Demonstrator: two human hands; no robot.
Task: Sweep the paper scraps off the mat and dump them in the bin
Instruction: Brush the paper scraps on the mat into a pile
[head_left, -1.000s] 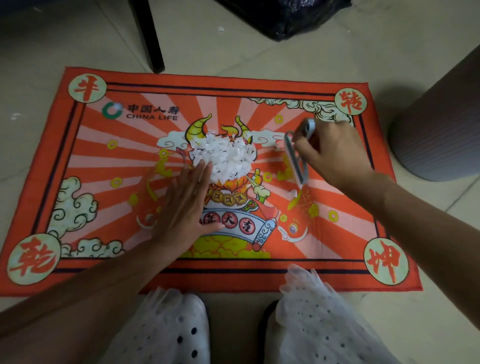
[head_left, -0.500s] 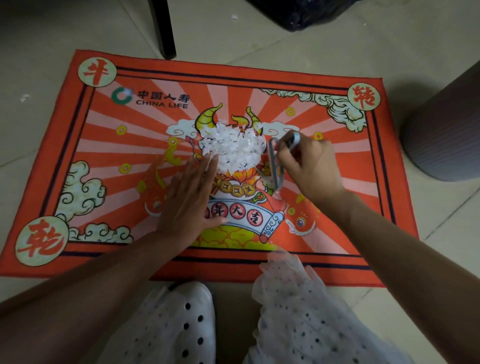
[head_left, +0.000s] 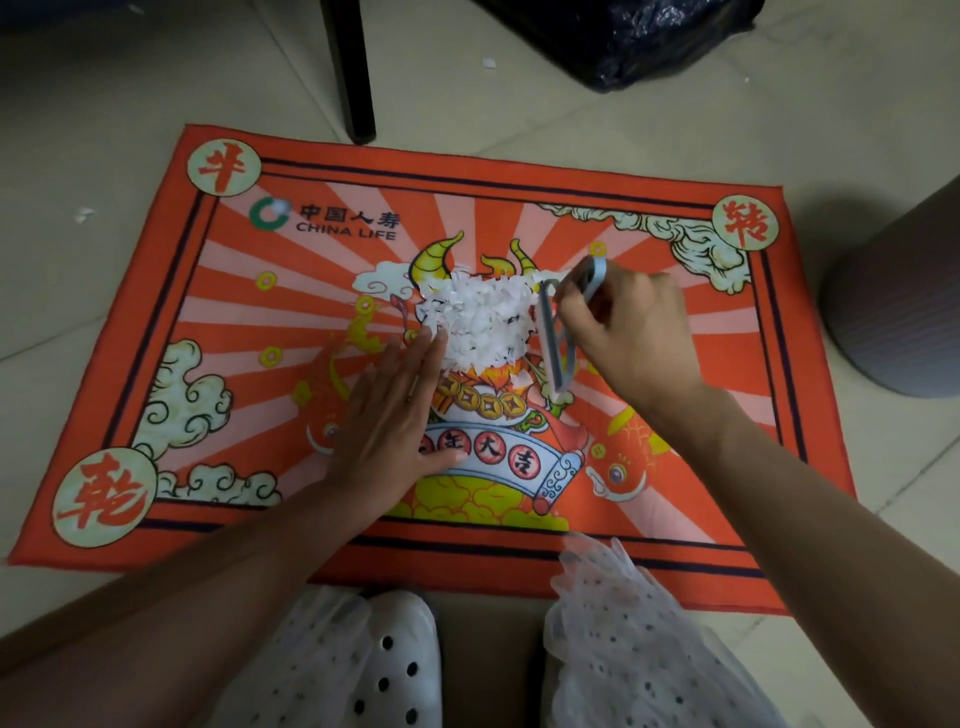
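From the head camera we look down on an orange printed mat (head_left: 171, 332) spread on a pale tiled floor (head_left: 104, 104). Beyond its far edge stands a black furniture leg (head_left: 353, 67), and farther back to the right lies a crumpled black plastic bag (head_left: 623, 36). A grey ribbed bin (head_left: 898, 306) sits on the floor just off the mat's right edge. A few stray white bits (head_left: 83, 214) lie on the tiles to the left and near the leg. At the bottom of the view we see white perforated clogs (head_left: 395, 670) and spotted sheer fabric (head_left: 639, 644), which overlaps the mat's near edge.

The paper scraps (head_left: 478, 317) are gathered in one white heap at the middle of the mat, over the horned cartoon figure. Nothing lies between the heap and the bin except the right arm.

Our left hand (head_left: 389, 415) lies flat on the mat with fingers straight and close together, the fingertips touching the heap's left lower edge; it holds nothing. Our right hand (head_left: 628, 332) has its fingers curled round the handle of a small grey dustpan (head_left: 558, 332), which stands on edge with its long rim set against the heap's right side. The heap sits pinned between the flat fingers and the dustpan.
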